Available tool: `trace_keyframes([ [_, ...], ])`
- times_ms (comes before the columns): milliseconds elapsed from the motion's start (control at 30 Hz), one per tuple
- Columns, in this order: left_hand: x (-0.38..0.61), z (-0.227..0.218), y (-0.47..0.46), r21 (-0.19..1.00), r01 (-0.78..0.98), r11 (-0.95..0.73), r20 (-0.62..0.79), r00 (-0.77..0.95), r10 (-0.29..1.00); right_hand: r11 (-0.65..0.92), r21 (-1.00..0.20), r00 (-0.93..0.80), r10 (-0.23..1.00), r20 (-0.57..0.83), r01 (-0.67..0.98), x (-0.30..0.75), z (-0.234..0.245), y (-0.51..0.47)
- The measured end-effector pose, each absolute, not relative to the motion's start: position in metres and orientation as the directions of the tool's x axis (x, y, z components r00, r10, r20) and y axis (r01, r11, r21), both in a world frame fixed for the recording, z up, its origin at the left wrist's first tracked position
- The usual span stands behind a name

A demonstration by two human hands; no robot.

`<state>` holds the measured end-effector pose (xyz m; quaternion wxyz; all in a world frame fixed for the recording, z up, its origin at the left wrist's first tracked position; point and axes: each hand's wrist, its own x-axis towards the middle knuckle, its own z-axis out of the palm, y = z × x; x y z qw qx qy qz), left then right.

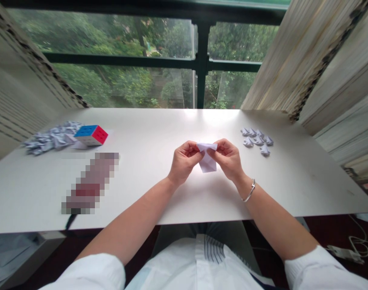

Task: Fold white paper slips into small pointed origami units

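Observation:
Between my two hands is a small piece of folded white paper (208,163), wide at the top and narrower toward its lower end. My left hand (185,160) pinches its upper left part between thumb and fingers. On the other side my right hand (230,159) grips the upper right part the same way, a silver bangle on its wrist. Both thumbs press on the near face of the paper. The paper is held just above the white table (160,141); its far side is hidden from me.
Several small folded paper pieces (258,140) lie in rows at the right. A heap of folded paper (52,137) sits at the far left beside a puzzle cube (92,135) resting on paper sheets. A pixelated long object (90,185) lies left. Behind the table are a window and curtains.

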<state>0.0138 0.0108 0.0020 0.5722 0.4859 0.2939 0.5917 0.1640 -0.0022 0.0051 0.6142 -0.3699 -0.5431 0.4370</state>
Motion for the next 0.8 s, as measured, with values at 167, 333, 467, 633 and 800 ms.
trace_keyframes([
  [167,0.0137,0.0081,0.0059,0.920,-0.344,-0.185,0.258,0.181,0.949,0.343,-0.930,0.059,0.939,0.339,-0.129,0.1650,0.0040,-0.0017],
  [333,0.0122,0.0089,0.0037,0.928,-0.328,-0.173,0.258,0.235,0.937,0.362,-0.924,0.084,0.932,0.354,-0.126,0.1656,0.0053,-0.0023],
  [467,0.0096,0.0078,0.0043,0.938,-0.294,-0.184,0.252,0.212,0.944,0.344,-0.932,0.081,0.938,0.336,-0.119,0.1658,0.0063,-0.0020],
  [633,0.0097,0.0092,0.0048,0.947,-0.268,-0.179,0.235,0.194,0.953,0.370,-0.926,0.073,0.928,0.366,-0.070,0.1660,0.0072,-0.0021],
  [800,0.0114,0.0110,0.0052,0.945,-0.261,-0.199,0.245,0.157,0.957,0.412,-0.911,0.077,0.909,0.409,-0.028,0.1667,0.0095,-0.0049],
])
